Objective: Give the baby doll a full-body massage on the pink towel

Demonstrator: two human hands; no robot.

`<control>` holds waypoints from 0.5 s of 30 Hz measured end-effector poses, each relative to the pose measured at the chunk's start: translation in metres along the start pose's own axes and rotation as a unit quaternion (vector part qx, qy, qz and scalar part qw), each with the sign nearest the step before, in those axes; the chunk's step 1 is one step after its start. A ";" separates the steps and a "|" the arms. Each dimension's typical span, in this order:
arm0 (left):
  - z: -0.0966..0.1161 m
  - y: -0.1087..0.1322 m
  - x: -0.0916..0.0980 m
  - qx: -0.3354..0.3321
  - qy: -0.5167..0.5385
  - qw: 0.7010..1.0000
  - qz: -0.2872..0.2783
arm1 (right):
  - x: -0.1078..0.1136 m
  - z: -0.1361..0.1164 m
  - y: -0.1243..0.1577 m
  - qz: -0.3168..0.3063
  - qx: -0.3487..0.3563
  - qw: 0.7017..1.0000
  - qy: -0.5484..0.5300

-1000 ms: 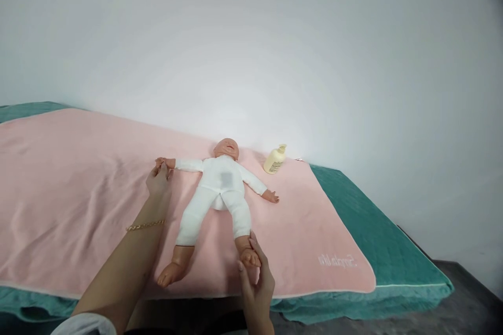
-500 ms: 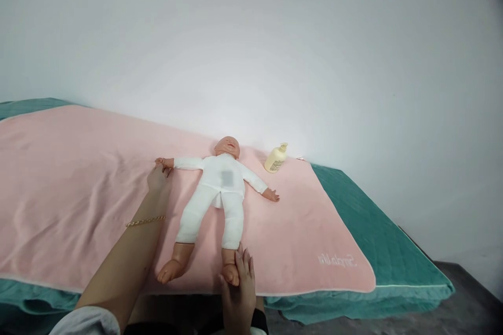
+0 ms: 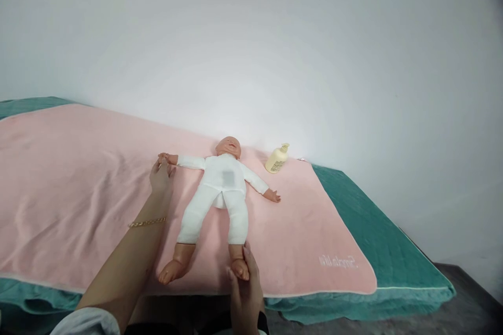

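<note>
A baby doll point(image 3: 216, 175) in a white cloth suit lies on its back on a pink blanket point(image 3: 298, 241), its head toward the wall. My left hand point(image 3: 160, 177), a gold chain bracelet on its wrist, is closed around the doll's small hand point(image 3: 168, 158) at the end of the outstretched arm. At the near edge my right hand point(image 3: 248, 293) cups the doll's foot point(image 3: 238, 266) on the right side, thumb and fingers on either side of it. The doll's other foot point(image 3: 176, 267) rests on the blanket, untouched.
A pale yellow pump bottle point(image 3: 276, 159) stands on the blanket near the wall, right of the doll's head. Beneath the blanket lies a green quilted bed cover point(image 3: 377, 225). A white wall point(image 3: 251, 52) rises behind the bed.
My right hand has shifted right, taking the doll's foot and leg with it, so the legs are farther apart. My left hand and the doll's hand moved slightly right and up.
</note>
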State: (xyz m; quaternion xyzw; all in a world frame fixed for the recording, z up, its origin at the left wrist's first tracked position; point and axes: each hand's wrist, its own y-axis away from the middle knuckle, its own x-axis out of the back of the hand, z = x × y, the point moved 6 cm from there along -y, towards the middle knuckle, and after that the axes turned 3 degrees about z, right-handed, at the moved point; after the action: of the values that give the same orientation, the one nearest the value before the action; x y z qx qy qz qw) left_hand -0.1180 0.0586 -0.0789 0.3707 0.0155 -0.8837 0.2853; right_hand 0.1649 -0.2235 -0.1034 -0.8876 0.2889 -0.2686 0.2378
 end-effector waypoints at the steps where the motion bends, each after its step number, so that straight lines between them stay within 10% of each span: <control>1: 0.003 0.003 -0.003 -0.004 -0.001 1.000 0.002 | 0.001 -0.004 -0.004 -0.007 0.006 1.000 -0.003; 8: 0.017 0.021 -0.021 -0.061 -0.059 0.995 -0.048 | 0.007 -0.031 -0.046 -0.011 0.067 0.998 0.002; 15: 0.016 0.048 -0.050 -0.115 -0.153 0.952 -0.239 | -0.005 -0.054 -0.096 -0.037 0.090 0.994 -0.046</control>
State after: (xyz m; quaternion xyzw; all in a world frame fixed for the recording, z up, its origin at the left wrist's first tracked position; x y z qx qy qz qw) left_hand -0.0754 0.0391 -0.0255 0.1815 0.1616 -0.9642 0.1057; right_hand 0.1655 -0.1657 -0.0091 -0.8842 0.2192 -0.2607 0.3196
